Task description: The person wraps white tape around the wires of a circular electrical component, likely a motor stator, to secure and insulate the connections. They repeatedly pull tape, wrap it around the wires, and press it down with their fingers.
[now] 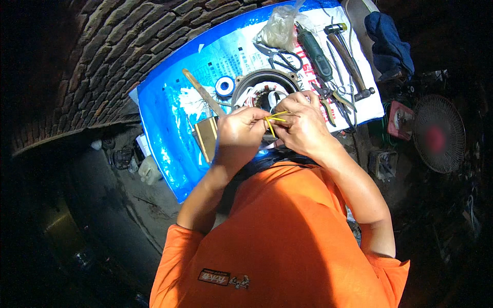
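Thin yellow tubes or wires (278, 119) cross between my two hands, just over the near edge of a round metal motor housing (252, 78). My left hand (239, 134) pinches them from the left between thumb and fingertips. From the right, my right hand (304, 127) is closed on their other side, its fingers curled. White and dark windings show inside the housing, partly covered by my hands. A blue-and-white roll (225, 86) lies left of the housing. Beside it, a long flat wooden strip (197, 84) slants toward my left wrist.
On the blue-and-white sheet (169, 133) lie scissors (280, 55), a dark green power tool (314, 54), a hammer (351, 66), pliers (339, 99) and a plastic bag (279, 30). A brick wall (118, 66) rises at far left. A fan (439, 134) stands right.
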A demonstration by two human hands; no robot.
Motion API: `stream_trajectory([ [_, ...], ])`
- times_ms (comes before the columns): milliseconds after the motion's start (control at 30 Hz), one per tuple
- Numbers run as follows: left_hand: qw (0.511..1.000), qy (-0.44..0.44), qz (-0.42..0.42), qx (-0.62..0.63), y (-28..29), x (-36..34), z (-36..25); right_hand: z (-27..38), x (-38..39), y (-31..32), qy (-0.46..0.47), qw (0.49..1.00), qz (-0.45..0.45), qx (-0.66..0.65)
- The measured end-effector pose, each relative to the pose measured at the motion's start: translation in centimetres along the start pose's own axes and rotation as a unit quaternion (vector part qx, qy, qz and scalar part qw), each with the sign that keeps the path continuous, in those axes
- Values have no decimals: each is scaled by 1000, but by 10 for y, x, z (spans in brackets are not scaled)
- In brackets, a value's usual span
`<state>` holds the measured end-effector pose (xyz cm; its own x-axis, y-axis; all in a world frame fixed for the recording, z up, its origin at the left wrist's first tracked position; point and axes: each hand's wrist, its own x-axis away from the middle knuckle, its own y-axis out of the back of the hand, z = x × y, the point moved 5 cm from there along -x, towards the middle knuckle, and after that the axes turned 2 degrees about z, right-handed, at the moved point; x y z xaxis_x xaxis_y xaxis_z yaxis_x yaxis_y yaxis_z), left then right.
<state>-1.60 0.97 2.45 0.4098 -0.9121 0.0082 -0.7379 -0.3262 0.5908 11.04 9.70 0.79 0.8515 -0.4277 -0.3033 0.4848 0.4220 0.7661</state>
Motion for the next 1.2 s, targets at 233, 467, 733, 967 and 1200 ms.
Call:
stream_trajectory([
  [233,996,-73,39,-27,3,-4,1,-4,-3,-4,-53,997,43,-38],
  [467,997,-71,25,-30,6,-3,9,-1,-9,8,-44,996,78,-12],
  [733,996,-48,78,-7,4,-5,4,-2,-10,3,-55,992,105,30],
  [967,993,-61,77,-59,6,-7,1,-3,-16,2,-93,985,143,39],
  [1200,993,-71,29,-95,4,-7,4,3,-8,4,-50,994,80,47],
])
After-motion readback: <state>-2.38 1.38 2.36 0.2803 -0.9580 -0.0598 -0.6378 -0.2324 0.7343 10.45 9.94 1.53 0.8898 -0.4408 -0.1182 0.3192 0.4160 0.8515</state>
